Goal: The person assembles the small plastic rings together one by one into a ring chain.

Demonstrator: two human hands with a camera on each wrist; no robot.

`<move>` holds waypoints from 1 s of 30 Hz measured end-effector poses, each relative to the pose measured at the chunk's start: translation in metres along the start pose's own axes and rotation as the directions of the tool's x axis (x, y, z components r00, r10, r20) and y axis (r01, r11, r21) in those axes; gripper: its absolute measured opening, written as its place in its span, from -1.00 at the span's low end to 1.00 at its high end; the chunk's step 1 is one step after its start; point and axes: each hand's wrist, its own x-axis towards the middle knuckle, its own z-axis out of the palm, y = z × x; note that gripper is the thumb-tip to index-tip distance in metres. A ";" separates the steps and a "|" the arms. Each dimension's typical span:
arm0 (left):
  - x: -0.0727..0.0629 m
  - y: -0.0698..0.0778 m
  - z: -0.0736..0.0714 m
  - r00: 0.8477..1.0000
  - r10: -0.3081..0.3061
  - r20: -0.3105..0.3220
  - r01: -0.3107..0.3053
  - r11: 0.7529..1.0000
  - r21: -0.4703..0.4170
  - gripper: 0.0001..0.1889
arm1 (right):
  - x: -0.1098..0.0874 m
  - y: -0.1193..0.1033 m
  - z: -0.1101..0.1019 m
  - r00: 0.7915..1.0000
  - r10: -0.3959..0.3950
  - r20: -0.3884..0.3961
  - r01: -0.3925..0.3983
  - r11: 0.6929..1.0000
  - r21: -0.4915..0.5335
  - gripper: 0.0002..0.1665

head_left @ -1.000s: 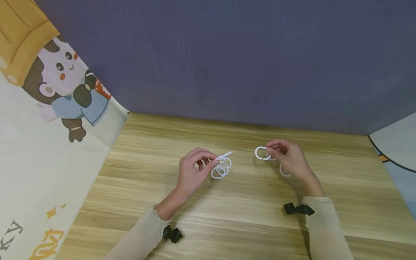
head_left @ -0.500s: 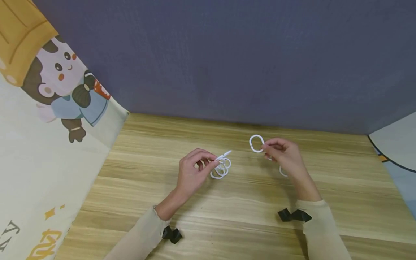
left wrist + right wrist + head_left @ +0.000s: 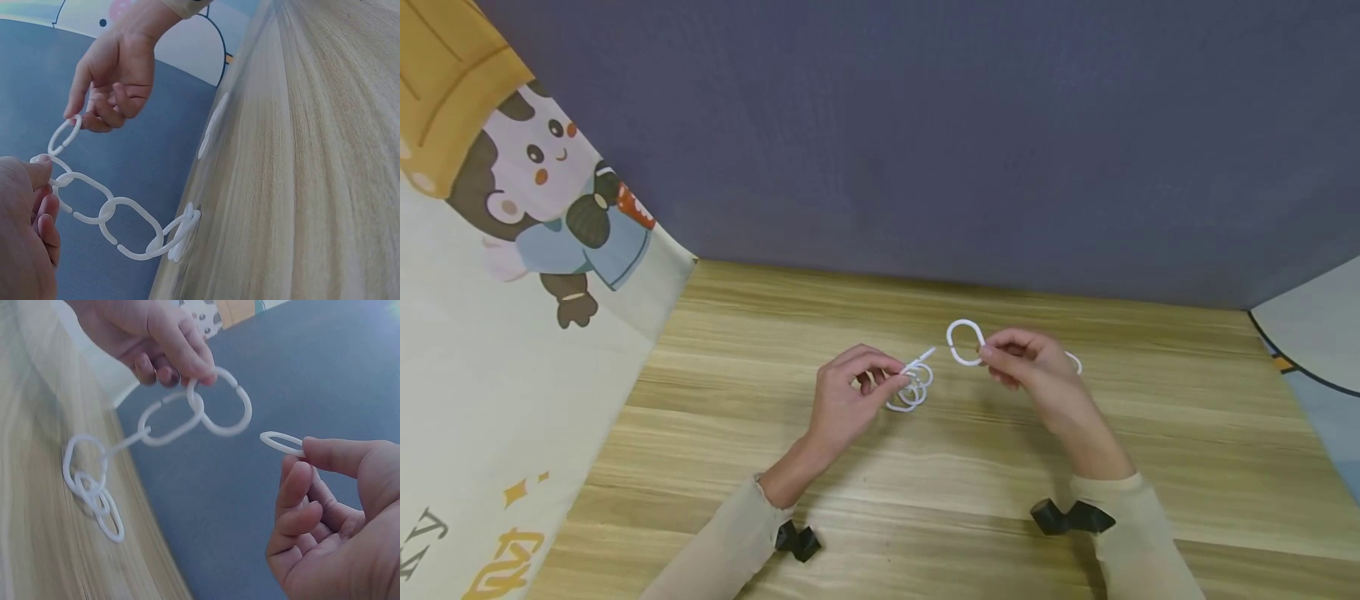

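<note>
My left hand pinches the end link of a chain of white plastic links between thumb and forefinger. In the left wrist view the chain hangs from those fingers, and its lower links lie on the wooden table. My right hand pinches a single white oval link by its edge, with a small split showing in its side. That link stands a short way right of the chain's held end. In the right wrist view, a gap separates the single link from the held chain link.
Another white link lies on the wooden table, partly hidden behind my right hand. A dark blue-grey panel rises at the table's back edge. A printed cartoon sheet stands along the left side.
My right hand has moved left towards the chain, and the link in its fingers now stands more upright. The link on the table shows at another side of that hand. My left hand stays nearly still.
</note>
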 end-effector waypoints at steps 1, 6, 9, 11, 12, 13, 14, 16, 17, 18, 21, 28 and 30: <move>0.000 0.000 0.000 1.000 -0.002 0.003 0.002 1.000 0.000 -0.85 | -0.001 -0.001 0.002 1.000 -0.004 0.010 0.004 1.000 0.003 -0.97; 0.000 0.000 0.001 1.000 -0.001 0.014 0.001 1.000 -0.009 -0.86 | -0.004 -0.003 0.009 0.999 -0.016 0.039 0.015 1.000 0.009 -0.91; 0.001 0.000 0.002 1.000 -0.005 0.021 0.005 1.000 -0.010 -0.86 | -0.005 -0.005 0.012 0.999 -0.018 0.045 0.018 1.000 -0.004 -0.94; 0.001 0.000 0.002 1.000 -0.009 0.026 0.009 1.000 -0.006 -0.86 | -0.005 -0.005 0.014 0.999 -0.012 0.050 0.013 1.000 -0.015 -0.98; 0.001 0.000 0.002 1.000 -0.012 0.029 0.012 1.000 -0.003 -0.86 | -0.006 -0.006 0.015 0.999 -0.009 0.052 0.010 1.000 -0.021 -0.96; 0.001 0.000 0.002 0.999 -0.014 0.031 0.014 1.000 0.000 -0.86 | -0.006 -0.006 0.016 0.998 -0.007 0.055 0.008 1.000 -0.028 -0.94; 0.001 0.000 0.002 0.999 -0.015 0.034 0.015 1.000 0.002 -0.86 | -0.006 -0.006 0.017 0.998 -0.001 0.058 0.003 0.999 -0.035 -0.93; 0.001 0.000 0.002 0.999 -0.019 0.041 0.019 1.000 0.000 -0.86 | -0.007 -0.006 0.019 0.998 0.010 0.063 -0.006 0.998 -0.055 -0.89; 0.001 0.000 0.002 0.999 -0.021 0.044 0.021 1.000 0.000 -0.86 | -0.007 -0.006 0.019 0.998 0.015 0.064 -0.011 0.998 -0.065 -0.89; 0.001 0.000 0.002 0.999 -0.021 0.047 0.021 1.000 -0.003 -0.86 | -0.006 -0.006 0.020 0.998 0.021 0.064 -0.016 0.997 -0.074 -0.88; 0.001 0.000 0.003 0.998 -0.021 0.056 0.022 1.000 -0.011 -0.87 | -0.006 -0.005 0.020 0.997 0.035 0.064 -0.029 0.994 -0.101 -0.86; 0.001 0.000 0.003 0.998 -0.019 0.061 0.020 1.000 -0.011 -0.87 | -0.006 -0.004 0.022 0.995 0.057 0.077 -0.047 0.991 -0.126 -0.90; 0.001 0.000 0.003 0.998 -0.022 0.061 0.023 1.000 -0.009 -0.88 | -0.006 -0.004 0.023 0.995 0.060 0.083 -0.048 0.990 -0.136 -0.90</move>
